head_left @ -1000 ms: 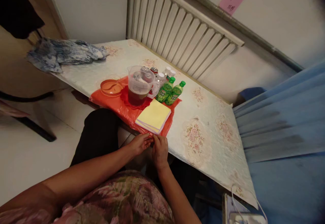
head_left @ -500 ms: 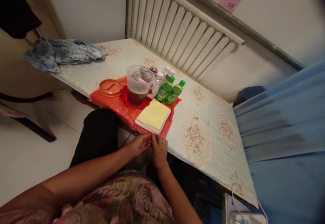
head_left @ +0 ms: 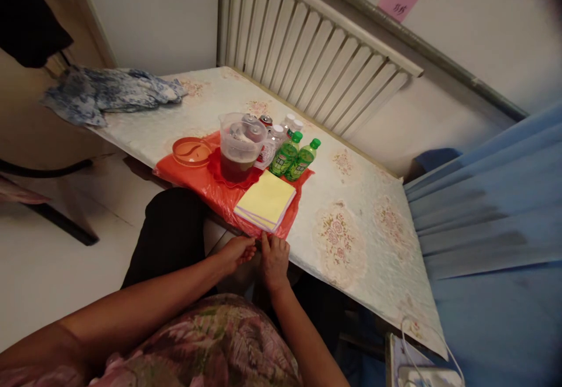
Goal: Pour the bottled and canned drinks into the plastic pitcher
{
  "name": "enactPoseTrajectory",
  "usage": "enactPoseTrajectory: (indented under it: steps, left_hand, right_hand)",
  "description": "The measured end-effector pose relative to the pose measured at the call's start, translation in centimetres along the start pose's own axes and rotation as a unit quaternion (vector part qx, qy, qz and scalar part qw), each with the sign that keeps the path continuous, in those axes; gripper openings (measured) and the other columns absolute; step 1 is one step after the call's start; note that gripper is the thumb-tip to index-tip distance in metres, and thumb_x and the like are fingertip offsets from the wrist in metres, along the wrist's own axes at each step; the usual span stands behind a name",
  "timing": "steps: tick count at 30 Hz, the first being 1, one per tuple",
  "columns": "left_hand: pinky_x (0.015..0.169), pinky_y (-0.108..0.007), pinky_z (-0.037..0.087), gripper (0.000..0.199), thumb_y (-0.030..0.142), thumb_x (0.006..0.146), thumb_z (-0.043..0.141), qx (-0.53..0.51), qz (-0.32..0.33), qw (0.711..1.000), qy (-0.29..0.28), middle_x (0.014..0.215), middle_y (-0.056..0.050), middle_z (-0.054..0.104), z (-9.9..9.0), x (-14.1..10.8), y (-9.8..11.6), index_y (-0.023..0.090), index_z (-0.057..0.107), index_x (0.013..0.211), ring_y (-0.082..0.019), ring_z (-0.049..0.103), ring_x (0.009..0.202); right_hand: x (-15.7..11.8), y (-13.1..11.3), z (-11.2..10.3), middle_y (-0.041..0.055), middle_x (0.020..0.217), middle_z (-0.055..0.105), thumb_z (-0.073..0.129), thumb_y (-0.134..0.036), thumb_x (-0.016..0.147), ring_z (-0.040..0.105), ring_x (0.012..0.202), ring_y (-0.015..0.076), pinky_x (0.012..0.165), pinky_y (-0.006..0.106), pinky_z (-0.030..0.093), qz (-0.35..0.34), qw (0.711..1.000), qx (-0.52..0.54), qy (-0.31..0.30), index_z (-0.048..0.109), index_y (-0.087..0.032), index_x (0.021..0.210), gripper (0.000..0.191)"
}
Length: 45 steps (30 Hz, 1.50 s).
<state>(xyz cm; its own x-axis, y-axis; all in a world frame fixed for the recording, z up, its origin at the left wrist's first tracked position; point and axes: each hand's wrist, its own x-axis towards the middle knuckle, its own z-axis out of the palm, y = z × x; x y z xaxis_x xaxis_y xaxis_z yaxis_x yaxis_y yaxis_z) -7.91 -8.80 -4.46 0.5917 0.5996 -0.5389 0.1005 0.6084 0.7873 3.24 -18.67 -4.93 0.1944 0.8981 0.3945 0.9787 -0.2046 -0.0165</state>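
Note:
My left hand (head_left: 239,250) is just below the near table edge, its fingers curled in and its thumb against them; whatever they hold, if anything, is hidden. Beside it, my right hand (head_left: 275,261) rests its fingertips at the edge of a red plastic bag (head_left: 199,189), index finger a little apart from the others. On this bag lies a stack of yellow paper or cloth sheets (head_left: 267,199) close to my hands. Behind it, a clear pitcher (head_left: 239,141) of brownish liquid stands on a red scalloped dish (head_left: 213,167). An orange round lid (head_left: 191,151) lies to its left.
Two green-capped bottles (head_left: 298,163) stand right of the pitcher. White-capped bottles (head_left: 276,133) and cans (head_left: 266,120) are partly hidden behind it. A blue-white cloth (head_left: 118,91) lies at the far left of the flowered tablecloth (head_left: 364,223). A blue curtain (head_left: 496,229) hangs right.
My left hand has drawn back slightly to the left and down, away from my right hand, and its fingers are more curled. My right hand stays almost still.

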Motion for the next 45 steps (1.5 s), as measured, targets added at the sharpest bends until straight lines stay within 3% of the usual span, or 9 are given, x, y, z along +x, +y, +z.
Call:
enactPoseTrajectory:
  steps: [4,9,20,25,28,30,36,40,45]
  left_hand:
    - [0.064,-0.026,0.046,0.018,0.018,0.082,0.059,0.129,0.124,0.984,0.022,0.063,0.001,0.055,0.1,-1.0,0.4,0.020,0.053,0.065,-0.016,0.054,0.064]
    - [0.099,-0.036,0.040,0.010,0.013,0.081,0.060,0.281,0.279,0.918,-0.028,0.089,-0.004,0.062,0.6,-1.3,2.0,0.022,0.062,0.077,-0.023,0.053,0.097]
    - [0.103,-0.046,0.037,0.026,0.011,0.088,0.050,0.477,0.372,0.796,-0.019,0.110,-0.011,0.062,-0.6,-0.2,1.8,0.019,0.062,0.110,-0.028,0.052,0.108]
    - [0.097,-0.047,0.039,0.030,0.018,0.093,0.049,0.619,0.448,0.644,0.037,0.115,-0.016,0.061,-1.6,-0.1,1.7,0.016,0.059,0.121,-0.031,0.052,0.107]
    - [0.097,-0.047,0.038,0.029,0.015,0.094,0.047,0.650,0.470,0.595,0.055,0.116,-0.016,0.060,-1.7,0.2,2.0,0.015,0.060,0.120,-0.031,0.051,0.109]
    - [0.098,-0.047,0.037,0.027,0.013,0.094,0.045,0.648,0.475,0.592,0.059,0.116,-0.016,0.060,-1.7,0.4,2.5,0.016,0.061,0.116,-0.030,0.050,0.109]
    - [0.096,-0.046,0.038,0.023,0.011,0.093,0.044,0.620,0.465,0.632,0.028,0.113,-0.015,0.060,-1.5,0.5,4.3,0.017,0.063,0.105,-0.029,0.049,0.107]
    - [0.092,-0.043,0.038,0.018,0.013,0.091,0.049,0.608,0.453,0.652,0.004,0.105,-0.013,0.061,-1.5,1.1,5.6,0.018,0.065,0.096,-0.028,0.049,0.102]
    - [0.083,-0.036,0.038,0.012,0.012,0.083,0.058,0.596,0.430,0.677,-0.041,0.085,-0.007,0.062,-1.5,3.0,8.0,0.019,0.064,0.077,-0.025,0.051,0.091]
  right_hand:
    - [-0.1,0.1,0.1,0.0142,0.101,0.061,0.053,-0.013,0.090,0.047,0.090,0.0271,0.077,0.042,0.039,-0.002,1.000,-0.006,0.000,0.055,-0.017,0.133,0.044]
    - [-0.1,0.1,0.1,0.0117,0.097,0.060,0.053,-0.015,0.091,0.046,0.087,0.0258,0.076,0.040,0.038,0.004,1.000,0.005,0.000,0.058,-0.019,0.129,0.038]
    - [-1.0,1.4,-0.9,0.0115,0.098,0.060,0.048,-0.014,0.092,0.049,0.088,0.0246,0.077,0.039,0.040,0.043,0.995,0.062,0.060,0.060,-0.019,0.126,0.036]
    - [-0.7,2.5,-1.5,0.0162,0.117,0.055,0.058,-0.028,0.091,0.048,0.105,0.0282,0.087,0.046,0.043,0.011,0.991,0.109,0.080,0.054,-0.016,0.132,0.043]
    - [-0.3,2.9,-1.3,0.0171,0.123,0.054,0.058,-0.024,0.090,0.047,0.109,0.0288,0.089,0.046,0.042,-0.009,0.993,0.104,0.061,0.055,-0.016,0.130,0.041]
    - [-0.1,3.1,-1.1,0.0157,0.119,0.057,0.054,-0.020,0.092,0.049,0.106,0.0266,0.088,0.044,0.042,0.000,0.993,0.098,0.069,0.059,-0.017,0.124,0.033]
    - [1.1,3.6,-1.4,0.0095,0.101,0.064,0.052,-0.014,0.092,0.051,0.095,0.0216,0.086,0.037,0.042,0.032,0.984,0.156,0.075,0.067,-0.018,0.097,0.017]
    - [2.4,4.3,-2.0,0.0044,0.083,0.064,0.050,-0.013,0.090,0.052,0.084,0.0198,0.080,0.032,0.042,0.092,0.971,0.217,0.030,0.065,-0.019,0.083,0.018]
    - [4.2,5.5,-2.1,0.0020,0.076,0.065,0.050,-0.014,0.088,0.055,0.076,0.0174,0.072,0.028,0.042,0.124,0.964,0.236,-0.005,0.065,-0.019,0.078,0.019]
